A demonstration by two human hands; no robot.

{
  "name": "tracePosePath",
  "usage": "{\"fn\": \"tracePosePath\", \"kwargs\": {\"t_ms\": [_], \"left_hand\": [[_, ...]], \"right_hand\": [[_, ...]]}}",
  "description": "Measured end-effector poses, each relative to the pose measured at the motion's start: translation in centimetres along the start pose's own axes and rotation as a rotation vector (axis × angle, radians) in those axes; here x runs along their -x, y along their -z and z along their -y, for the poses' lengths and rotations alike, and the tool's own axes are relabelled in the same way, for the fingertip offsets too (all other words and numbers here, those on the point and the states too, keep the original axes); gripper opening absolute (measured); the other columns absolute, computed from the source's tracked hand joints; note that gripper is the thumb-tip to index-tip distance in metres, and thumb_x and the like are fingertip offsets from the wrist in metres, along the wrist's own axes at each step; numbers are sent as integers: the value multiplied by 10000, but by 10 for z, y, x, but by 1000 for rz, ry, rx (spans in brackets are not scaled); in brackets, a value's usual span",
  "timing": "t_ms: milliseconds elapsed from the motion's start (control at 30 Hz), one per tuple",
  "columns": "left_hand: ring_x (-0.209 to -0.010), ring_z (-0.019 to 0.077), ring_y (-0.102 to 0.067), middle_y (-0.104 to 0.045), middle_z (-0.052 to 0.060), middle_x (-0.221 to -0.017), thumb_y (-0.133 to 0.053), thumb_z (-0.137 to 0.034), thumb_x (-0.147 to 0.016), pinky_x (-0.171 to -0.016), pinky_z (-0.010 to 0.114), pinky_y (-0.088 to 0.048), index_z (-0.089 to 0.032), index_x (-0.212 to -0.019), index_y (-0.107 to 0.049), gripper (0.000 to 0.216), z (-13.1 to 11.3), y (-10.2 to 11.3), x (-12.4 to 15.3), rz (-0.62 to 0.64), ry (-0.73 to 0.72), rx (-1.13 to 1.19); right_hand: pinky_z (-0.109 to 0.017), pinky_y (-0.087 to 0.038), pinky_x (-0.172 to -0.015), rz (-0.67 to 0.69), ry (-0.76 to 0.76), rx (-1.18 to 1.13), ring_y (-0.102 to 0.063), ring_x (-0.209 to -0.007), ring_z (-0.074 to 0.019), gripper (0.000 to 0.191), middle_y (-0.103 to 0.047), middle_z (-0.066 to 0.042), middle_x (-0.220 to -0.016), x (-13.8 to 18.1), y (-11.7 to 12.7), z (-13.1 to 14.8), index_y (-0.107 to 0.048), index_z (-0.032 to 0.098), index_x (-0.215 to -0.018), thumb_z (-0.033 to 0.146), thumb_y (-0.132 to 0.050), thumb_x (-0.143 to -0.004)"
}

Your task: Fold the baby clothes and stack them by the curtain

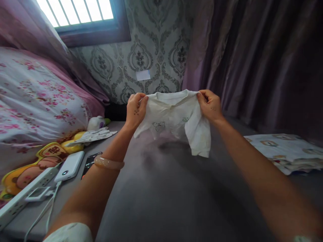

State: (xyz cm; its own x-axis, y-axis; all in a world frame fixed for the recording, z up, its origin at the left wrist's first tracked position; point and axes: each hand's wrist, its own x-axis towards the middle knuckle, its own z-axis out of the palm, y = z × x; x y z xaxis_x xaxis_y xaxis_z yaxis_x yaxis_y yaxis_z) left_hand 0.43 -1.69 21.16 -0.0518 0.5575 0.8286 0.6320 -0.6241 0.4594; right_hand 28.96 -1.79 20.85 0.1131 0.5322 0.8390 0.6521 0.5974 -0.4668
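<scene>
A small white baby shirt [174, 117] with faint printed figures hangs in the air above a grey bed surface [161, 195]. My left hand [135, 109] pinches its left shoulder, fingers closed on the cloth. My right hand [210, 106] pinches the right shoulder the same way. The shirt is spread between both hands, its collar on top and one sleeve dangling below my right hand. A pale bangle [108, 163] sits on my left wrist.
At the left lie a floral pillow [32, 97], a white power bank [70, 166], a phone [90, 161], a power strip [22, 193] with cables, a small folded cloth [93, 135] and toys. Folded patterned cloths [285, 151] lie at the right. Dark curtains hang behind.
</scene>
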Motion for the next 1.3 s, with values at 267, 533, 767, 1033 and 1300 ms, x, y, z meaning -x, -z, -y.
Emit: {"fn": "tracePosePath", "kwargs": {"t_ms": [267,533,767,1033,1300], "left_hand": [[-1065,263,-471,-540,69,-999,-470,-421,-951,-991,468,-297,-214,-979,-648,275,-52,64,23,-210,-336,-392],[-996,266,-498,-587,45,-829,-596,-376,-851,-972,459,-317,-222,-805,-686,184,-35,72,12,146,-200,-337],[-891,269,-547,-688,107,-897,-462,-356,-897,-752,385,-346,-194,-826,-680,280,71,-3,94,703,77,-564],[-961,295,-512,-669,159,-982,-278,-352,-978,-800,413,-290,-185,-975,-596,360,123,-45,145,791,55,-602],[-998,292,-499,-653,159,-1004,-246,-359,-995,-843,413,-275,-182,-998,-577,375,158,-64,128,747,1,-675]], "right_hand": [[-415,-463,-844,18,317,335,-585,-898,-250,258,-631,-64,-936,29,66,56,-638,286,-977,428,-423,-959],[-359,-480,-629,410,-11,207,-619,-693,-212,274,-691,-19,-808,23,69,58,-706,281,-907,505,-550,-883],[-327,-457,-788,822,-12,333,-630,-891,-221,305,-688,-84,-946,97,-14,-31,-642,188,-935,359,-391,-960],[-357,-440,-744,1073,22,730,-650,-905,-265,402,-625,-134,-1113,146,-65,-72,-515,191,-1107,387,-175,-1021],[-361,-427,-805,1141,-39,737,-647,-954,-256,413,-615,-152,-1171,120,-101,-98,-497,175,-1139,398,-168,-1027]]}}
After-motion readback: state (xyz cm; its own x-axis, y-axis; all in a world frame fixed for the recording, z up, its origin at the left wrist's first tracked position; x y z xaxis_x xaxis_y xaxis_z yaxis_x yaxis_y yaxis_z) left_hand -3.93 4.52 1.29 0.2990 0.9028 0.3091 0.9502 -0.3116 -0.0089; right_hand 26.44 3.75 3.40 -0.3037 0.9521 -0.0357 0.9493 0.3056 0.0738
